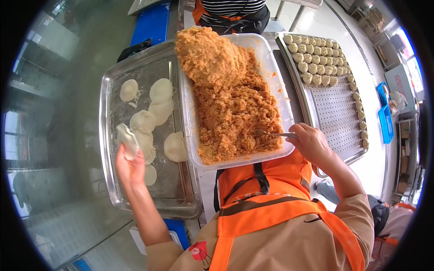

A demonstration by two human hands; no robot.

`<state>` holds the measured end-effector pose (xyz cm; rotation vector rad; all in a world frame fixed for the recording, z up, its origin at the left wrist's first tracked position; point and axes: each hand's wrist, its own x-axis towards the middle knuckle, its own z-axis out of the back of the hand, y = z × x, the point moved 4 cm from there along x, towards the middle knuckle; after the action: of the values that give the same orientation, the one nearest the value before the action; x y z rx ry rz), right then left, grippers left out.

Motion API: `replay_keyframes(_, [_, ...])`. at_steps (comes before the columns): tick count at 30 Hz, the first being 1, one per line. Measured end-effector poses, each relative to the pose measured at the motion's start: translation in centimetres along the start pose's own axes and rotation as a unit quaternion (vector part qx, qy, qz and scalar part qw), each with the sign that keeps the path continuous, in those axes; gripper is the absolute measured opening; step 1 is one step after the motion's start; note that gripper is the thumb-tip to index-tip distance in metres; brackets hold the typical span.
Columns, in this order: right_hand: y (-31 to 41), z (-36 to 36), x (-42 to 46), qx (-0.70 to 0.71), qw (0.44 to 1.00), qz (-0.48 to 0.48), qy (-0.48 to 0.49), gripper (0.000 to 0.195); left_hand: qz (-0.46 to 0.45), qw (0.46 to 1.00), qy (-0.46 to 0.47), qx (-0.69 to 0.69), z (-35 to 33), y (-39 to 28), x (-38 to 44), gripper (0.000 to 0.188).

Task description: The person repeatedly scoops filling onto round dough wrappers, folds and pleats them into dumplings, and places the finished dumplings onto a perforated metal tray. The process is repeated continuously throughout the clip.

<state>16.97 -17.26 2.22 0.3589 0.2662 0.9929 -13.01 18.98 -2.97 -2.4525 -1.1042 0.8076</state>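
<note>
My left hand holds a round dough wrapper, tilted up, over the steel tray on the left. Several more wrappers lie on that tray, some overlapping, one single wrapper beside the tub. In front of me a translucent plastic tub is heaped with orange-brown minced filling, piled highest at its far end. Gripped in my right hand is a metal fork, its tines in the filling near the tub's right side.
Rows of pleated buns fill the far part of a perforated metal tray on the right, with a line along its right edge. A person stands beyond the tub; another person is behind me at right. Blue baskets stand farther right.
</note>
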Motion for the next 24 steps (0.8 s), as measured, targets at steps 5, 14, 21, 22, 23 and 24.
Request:
replay_keyframes(5, [2.1, -0.1, 1.9, -0.075, 0.992, 0.088, 0.057, 0.012, 0.111, 0.986, 0.015, -0.127, -4.7, 9.1, -4.5, 0.033])
replay_keyframes(14, [1.6, 1.0, 3.3, -0.067, 0.982, 0.12, 0.127, 0.005, 0.14, 0.985, 0.048, -0.089, -7.1, 11.8, -6.2, 0.035])
replay_keyframes(21, [1.5, -2.3, 1.6, -0.007, 0.969, 0.213, 0.124, 0.017, 0.159, 0.983, 0.048, -0.072, -6.2, 12.8, -6.5, 0.035])
replay_keyframes(22, [1.5, -2.5, 1.4, -0.004, 0.969, 0.212, 0.125, 0.017, 0.159, 0.983, 0.051, -0.073, -6.1, 12.8, -6.5, 0.035])
replay_keyframes(23, [1.6, -2.6, 1.2, -0.002, 0.97, 0.21, 0.125, 0.018, 0.159, 0.983, 0.054, -0.073, -6.0, 12.8, -6.6, 0.035])
replay_keyframes(24, [1.6, -2.7, 1.1, 0.005, 0.972, 0.194, 0.136, 0.018, 0.161, 0.983, 0.049, -0.073, -5.9, 12.8, -6.6, 0.035])
